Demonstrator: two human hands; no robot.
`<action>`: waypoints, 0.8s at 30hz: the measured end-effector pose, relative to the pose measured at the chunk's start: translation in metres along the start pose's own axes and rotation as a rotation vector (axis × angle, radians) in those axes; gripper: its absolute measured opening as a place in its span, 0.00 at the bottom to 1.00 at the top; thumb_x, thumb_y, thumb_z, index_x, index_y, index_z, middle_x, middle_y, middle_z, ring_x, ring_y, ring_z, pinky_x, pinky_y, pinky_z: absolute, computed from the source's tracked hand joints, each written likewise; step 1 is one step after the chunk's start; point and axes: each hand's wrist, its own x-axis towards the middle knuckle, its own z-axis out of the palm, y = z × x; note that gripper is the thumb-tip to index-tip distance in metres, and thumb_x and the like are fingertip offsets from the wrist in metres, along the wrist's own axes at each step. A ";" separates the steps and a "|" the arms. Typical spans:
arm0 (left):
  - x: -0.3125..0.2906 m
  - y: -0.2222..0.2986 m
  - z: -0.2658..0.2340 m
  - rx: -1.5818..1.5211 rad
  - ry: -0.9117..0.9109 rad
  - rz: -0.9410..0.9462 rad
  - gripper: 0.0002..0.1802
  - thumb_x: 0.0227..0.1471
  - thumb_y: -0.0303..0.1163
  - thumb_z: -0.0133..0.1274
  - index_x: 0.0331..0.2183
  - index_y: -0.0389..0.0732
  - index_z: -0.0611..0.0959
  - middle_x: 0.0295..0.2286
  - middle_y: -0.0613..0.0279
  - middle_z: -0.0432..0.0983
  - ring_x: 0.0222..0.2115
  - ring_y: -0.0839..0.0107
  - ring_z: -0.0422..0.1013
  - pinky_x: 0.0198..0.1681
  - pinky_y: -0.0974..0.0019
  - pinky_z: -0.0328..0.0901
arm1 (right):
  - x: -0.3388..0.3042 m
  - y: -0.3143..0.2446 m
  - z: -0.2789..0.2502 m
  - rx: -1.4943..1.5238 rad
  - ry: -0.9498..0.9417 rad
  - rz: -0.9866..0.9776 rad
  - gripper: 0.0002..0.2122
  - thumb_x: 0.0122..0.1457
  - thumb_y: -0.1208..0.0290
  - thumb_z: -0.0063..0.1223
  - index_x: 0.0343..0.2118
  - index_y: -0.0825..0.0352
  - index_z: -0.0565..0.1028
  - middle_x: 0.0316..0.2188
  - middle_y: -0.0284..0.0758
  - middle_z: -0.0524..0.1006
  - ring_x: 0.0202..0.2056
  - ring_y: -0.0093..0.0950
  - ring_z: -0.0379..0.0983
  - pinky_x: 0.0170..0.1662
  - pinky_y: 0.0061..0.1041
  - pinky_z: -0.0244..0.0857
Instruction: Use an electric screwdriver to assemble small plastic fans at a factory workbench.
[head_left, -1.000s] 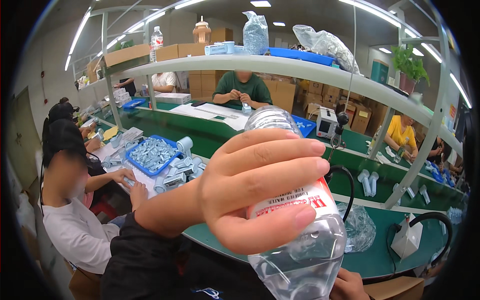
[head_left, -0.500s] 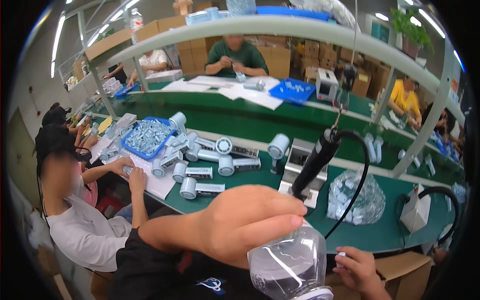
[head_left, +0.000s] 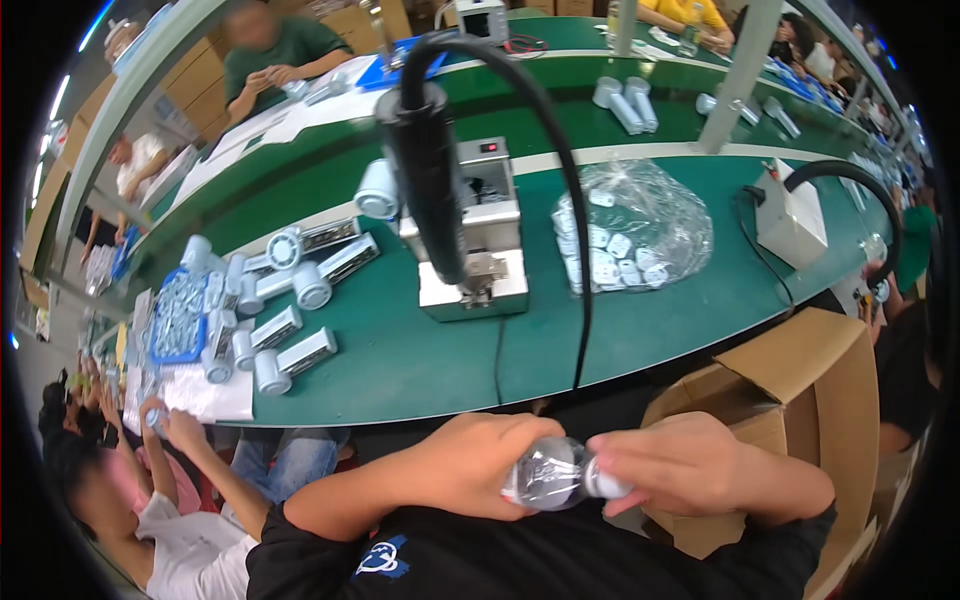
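Low in front of my body, a clear plastic bottle [head_left: 550, 472] lies on its side, its neck pointing right. Wrapped around its body is my left hand [head_left: 480, 462]. My right hand [head_left: 690, 462] closes over the white cap [head_left: 606, 482] at the neck, with the fingers touching it. Part of the cap is hidden by those fingers, so I cannot tell how it sits on the neck. Beyond both hands is the front edge of the green workbench [head_left: 420, 385].
A black electric screwdriver [head_left: 425, 180] hangs over a metal fixture [head_left: 470, 270]. Right of it lie a plastic bag of white parts [head_left: 635, 230], a white box-shaped device [head_left: 790, 215] and an open carton [head_left: 800, 390]. Light-blue handheld fans [head_left: 300, 350] and a seated co-worker [head_left: 190, 520] are left.
My view has swung right and down. The bottle has come lower and level; my right hand, which was apart holding something small and white, now meets its neck.
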 end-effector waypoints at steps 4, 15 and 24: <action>0.010 -0.017 -0.008 -0.239 -0.370 0.134 0.37 0.29 0.34 0.65 0.46 0.42 0.69 0.33 0.57 0.75 0.35 0.55 0.73 0.35 0.59 0.67 | 0.006 -0.004 -0.006 -0.057 -0.146 -0.333 0.13 0.49 0.70 0.62 0.37 0.67 0.75 0.41 0.40 0.77 0.29 0.27 0.77 0.25 0.19 0.68; 0.037 0.014 0.031 -0.093 0.125 -0.147 0.38 0.33 0.36 0.64 0.46 0.37 0.66 0.36 0.48 0.73 0.35 0.52 0.73 0.37 0.58 0.68 | -0.001 0.020 -0.020 -0.408 0.111 0.219 0.14 0.44 0.64 0.53 0.11 0.63 0.63 0.09 0.33 0.60 0.11 0.32 0.57 0.17 0.31 0.49; 0.039 0.027 -0.010 -0.382 0.565 0.751 0.39 0.33 0.37 0.68 0.48 0.39 0.68 0.44 0.53 0.70 0.43 0.53 0.69 0.43 0.56 0.64 | -0.003 0.016 0.021 0.379 -0.380 0.520 0.30 0.42 0.63 0.65 0.49 0.66 0.68 0.48 0.41 0.69 0.49 0.35 0.67 0.48 0.32 0.63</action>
